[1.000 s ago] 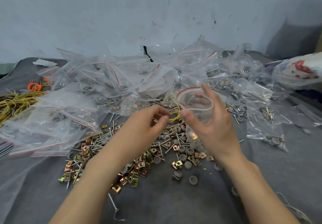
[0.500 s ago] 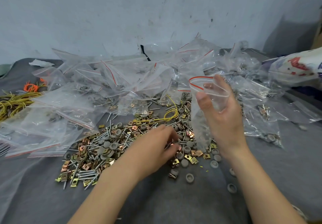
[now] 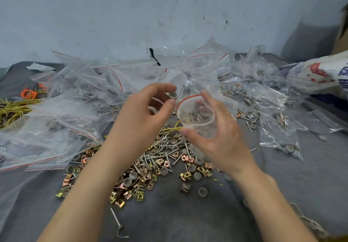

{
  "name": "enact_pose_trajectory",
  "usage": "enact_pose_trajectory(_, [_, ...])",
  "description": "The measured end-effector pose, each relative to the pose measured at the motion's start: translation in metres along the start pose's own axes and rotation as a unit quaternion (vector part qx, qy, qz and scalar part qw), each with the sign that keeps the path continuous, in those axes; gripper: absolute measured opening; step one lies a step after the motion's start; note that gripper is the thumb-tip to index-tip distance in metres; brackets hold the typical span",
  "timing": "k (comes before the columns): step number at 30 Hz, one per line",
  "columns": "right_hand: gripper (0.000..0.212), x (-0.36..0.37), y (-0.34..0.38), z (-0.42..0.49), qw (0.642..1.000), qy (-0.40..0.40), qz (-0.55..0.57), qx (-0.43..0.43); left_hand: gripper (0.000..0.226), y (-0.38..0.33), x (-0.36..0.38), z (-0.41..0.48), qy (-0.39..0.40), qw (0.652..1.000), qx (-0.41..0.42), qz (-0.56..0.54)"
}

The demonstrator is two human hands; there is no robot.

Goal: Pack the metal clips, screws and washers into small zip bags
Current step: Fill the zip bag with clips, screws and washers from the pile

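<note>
Left hand [image 3: 148, 110] pinches a washer [image 3: 172, 95] beside the bag [image 3: 195, 116] my right hand [image 3: 220, 138] grips open; I judge early release drops it outside.

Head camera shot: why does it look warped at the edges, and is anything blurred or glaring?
Head view: the wide lens stretches the corners and splays the forearms; light is soft and even, shadows faint; white glints on the bag pile and the bag in the right hand; the printed sack at the right edge is smeared; middle screws look sharp.
</note>
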State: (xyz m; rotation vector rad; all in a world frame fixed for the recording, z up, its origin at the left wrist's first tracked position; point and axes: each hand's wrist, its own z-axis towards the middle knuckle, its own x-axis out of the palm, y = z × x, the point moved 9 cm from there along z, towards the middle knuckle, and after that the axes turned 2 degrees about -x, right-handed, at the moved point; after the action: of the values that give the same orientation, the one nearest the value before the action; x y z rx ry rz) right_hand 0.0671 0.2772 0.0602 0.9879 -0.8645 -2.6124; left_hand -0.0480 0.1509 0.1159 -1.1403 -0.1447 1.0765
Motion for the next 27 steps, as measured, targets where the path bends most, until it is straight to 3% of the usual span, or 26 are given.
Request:
enact_pose_trajectory(5, [0.093,0.007,0.003,-0.002,1.0,0.011,0.002,-0.008,0.029,-0.008,0.016,-0.004,0.044,0.998,0.02,0.036])
enact_pose_trajectory(13, [0.091,-0.005,-0.012,-0.001,0.994,-0.037,0.097,0.037,0.023,0.005,-0.006,-0.001,-0.005,1.0,-0.004,0.005])
enact_pose_trajectory(19, [0.091,-0.029,-0.023,0.002,0.964,-0.124,0.216,0.091,0.028,0.047,0.032,-0.014,0.105,0.989,-0.063,0.088])
enact_pose_trajectory(27, [0.061,-0.039,-0.038,0.005,0.926,-0.165,0.315,0.13,0.035,0.052,0.095,-0.038,0.205,0.945,0.029,0.252])
